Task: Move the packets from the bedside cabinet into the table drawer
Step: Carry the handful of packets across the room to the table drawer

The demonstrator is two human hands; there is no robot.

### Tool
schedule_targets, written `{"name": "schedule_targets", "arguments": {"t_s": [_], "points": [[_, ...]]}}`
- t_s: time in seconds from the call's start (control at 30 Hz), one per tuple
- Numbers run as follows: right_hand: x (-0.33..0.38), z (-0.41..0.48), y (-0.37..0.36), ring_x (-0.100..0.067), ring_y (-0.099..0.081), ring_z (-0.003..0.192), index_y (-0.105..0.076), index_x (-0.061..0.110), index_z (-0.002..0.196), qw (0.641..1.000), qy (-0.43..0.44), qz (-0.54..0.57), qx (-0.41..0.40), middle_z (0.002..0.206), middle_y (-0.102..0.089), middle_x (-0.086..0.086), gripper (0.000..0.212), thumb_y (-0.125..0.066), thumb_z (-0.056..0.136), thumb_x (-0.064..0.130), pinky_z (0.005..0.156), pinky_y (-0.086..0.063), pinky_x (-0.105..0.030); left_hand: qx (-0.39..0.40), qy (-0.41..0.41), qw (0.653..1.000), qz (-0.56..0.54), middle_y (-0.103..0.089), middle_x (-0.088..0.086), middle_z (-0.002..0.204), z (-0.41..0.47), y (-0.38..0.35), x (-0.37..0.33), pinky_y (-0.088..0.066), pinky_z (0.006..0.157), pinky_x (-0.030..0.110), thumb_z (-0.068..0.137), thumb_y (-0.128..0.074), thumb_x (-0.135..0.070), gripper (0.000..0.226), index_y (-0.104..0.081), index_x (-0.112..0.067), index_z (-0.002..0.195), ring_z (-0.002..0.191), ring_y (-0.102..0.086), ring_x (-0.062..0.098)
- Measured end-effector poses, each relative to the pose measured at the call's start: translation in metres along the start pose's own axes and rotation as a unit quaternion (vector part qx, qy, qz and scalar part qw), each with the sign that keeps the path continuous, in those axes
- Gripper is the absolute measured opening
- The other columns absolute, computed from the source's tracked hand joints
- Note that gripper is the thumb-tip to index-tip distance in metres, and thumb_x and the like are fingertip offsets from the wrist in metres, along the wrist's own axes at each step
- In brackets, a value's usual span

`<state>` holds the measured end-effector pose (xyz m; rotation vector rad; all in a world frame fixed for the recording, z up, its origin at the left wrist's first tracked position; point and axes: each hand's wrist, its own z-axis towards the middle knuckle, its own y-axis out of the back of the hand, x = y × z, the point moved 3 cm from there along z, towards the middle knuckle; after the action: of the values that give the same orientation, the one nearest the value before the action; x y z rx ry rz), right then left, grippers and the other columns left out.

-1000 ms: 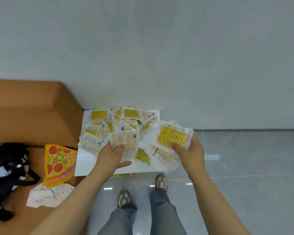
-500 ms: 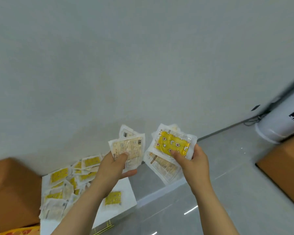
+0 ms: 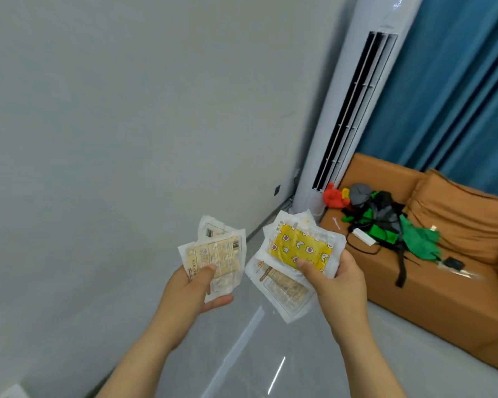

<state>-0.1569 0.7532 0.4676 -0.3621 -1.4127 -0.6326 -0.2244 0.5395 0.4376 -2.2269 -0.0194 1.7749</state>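
Both hands full: left hand point(image 3: 196, 285) pinches beige packets point(image 3: 217, 254), right hand point(image 3: 335, 278) grips yellow-topped stack point(image 3: 298, 249); keep thumbs firm, carry level.

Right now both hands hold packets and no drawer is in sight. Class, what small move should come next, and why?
Probably keep both grips closed and keep turning to find the table drawer. The left hand pinches beige packets, the right hand a stack topped by a yellow packet. Only the wall, a tower air conditioner and an orange sofa show, so there is nowhere yet to put them down.
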Motion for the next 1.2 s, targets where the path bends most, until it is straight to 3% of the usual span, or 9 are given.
{"name": "schedule_targets", "arguments": {"t_s": [0.1, 0.23, 0.4, 0.57, 0.83, 1.03, 1.2], "points": [[0.003, 0.019, 0.051, -0.002, -0.07, 0.081, -0.065, 0.027, 0.096, 0.999, 0.01, 0.006, -0.05, 0.091, -0.074, 0.01, 0.029, -0.076, 0.077, 0.007, 0.063, -0.055, -0.018, 0.052, -0.003, 0.999, -0.004, -0.07, 0.0, 0.11, 0.013, -0.056, -0.001, -0.06, 0.075, 0.041, 0.098, -0.045, -0.011, 0.025, -0.063, -0.027, 0.105, 0.095, -0.07, 0.02], [0.001, 0.042, 0.109, -0.007, -0.071, 0.083, -0.065, 0.025, 0.099, 0.992, 0.008, 0.023, -0.124, 0.091, -0.075, 0.01, 0.031, -0.077, 0.077, 0.008, 0.07, -0.058, -0.029, 0.118, -0.006, 0.993, 0.02, -0.071, -0.002, 0.109, 0.035, -0.125, -0.004, -0.059, 0.077, 0.043, 0.098, -0.045, -0.012, 0.027, -0.06, -0.025, 0.115, 0.091, -0.071, 0.016], [-0.008, 0.074, 0.158, -0.009, -0.072, 0.082, -0.064, 0.03, 0.094, 0.979, 0.005, 0.027, -0.202, 0.088, -0.074, 0.013, 0.032, -0.077, 0.076, 0.007, 0.069, -0.059, -0.032, 0.179, 0.004, 0.983, 0.038, -0.067, 0.001, 0.119, 0.076, -0.192, -0.001, -0.058, 0.079, 0.047, 0.098, -0.046, -0.014, 0.034, -0.054, -0.021, 0.13, 0.098, -0.07, 0.022], [-0.008, 0.118, 0.195, -0.008, -0.072, 0.082, -0.063, 0.033, 0.092, 0.962, 0.016, 0.009, -0.272, 0.085, -0.074, 0.018, 0.033, -0.077, 0.076, 0.008, 0.068, -0.059, -0.03, 0.252, -0.002, 0.967, 0.039, -0.071, -0.005, 0.105, 0.124, -0.266, -0.007, -0.06, 0.075, 0.043, 0.098, -0.044, -0.01, 0.027, -0.058, -0.025, 0.116, 0.087, -0.072, 0.012], [-0.014, 0.162, 0.248, -0.007, -0.072, 0.082, -0.064, 0.025, 0.104, 0.918, 0.015, -0.002, -0.396, 0.093, -0.074, 0.008, 0.036, -0.078, 0.075, 0.009, 0.061, -0.058, -0.021, 0.354, 0.029, 0.934, 0.034, -0.069, -0.004, 0.113, 0.184, -0.375, -0.006, -0.06, 0.072, 0.041, 0.097, -0.046, -0.01, 0.03, -0.058, -0.028, 0.117, 0.096, -0.07, 0.02], [-0.034, 0.16, 0.304, -0.009, -0.072, 0.083, -0.065, 0.021, 0.108, 0.873, -0.012, -0.021, -0.487, 0.095, -0.074, 0.005, 0.036, -0.077, 0.076, 0.009, 0.065, -0.059, -0.024, 0.432, 0.077, 0.897, 0.045, -0.072, -0.005, 0.106, 0.185, -0.461, 0.028, -0.06, 0.07, 0.042, 0.096, -0.047, -0.007, 0.031, -0.062, -0.033, 0.099, 0.095, -0.07, 0.022], [-0.049, 0.153, 0.366, -0.011, -0.072, 0.084, -0.066, 0.022, 0.106, 0.839, -0.015, -0.025, -0.543, 0.095, -0.075, 0.005, 0.035, -0.077, 0.076, 0.008, 0.068, -0.058, -0.028, 0.486, 0.09, 0.867, 0.059, -0.071, -0.005, 0.109, 0.171, -0.539, 0.061, -0.058, 0.076, 0.045, 0.097, -0.047, -0.009, 0.03, -0.063, -0.035, 0.099, 0.098, -0.069, 0.024]]}}
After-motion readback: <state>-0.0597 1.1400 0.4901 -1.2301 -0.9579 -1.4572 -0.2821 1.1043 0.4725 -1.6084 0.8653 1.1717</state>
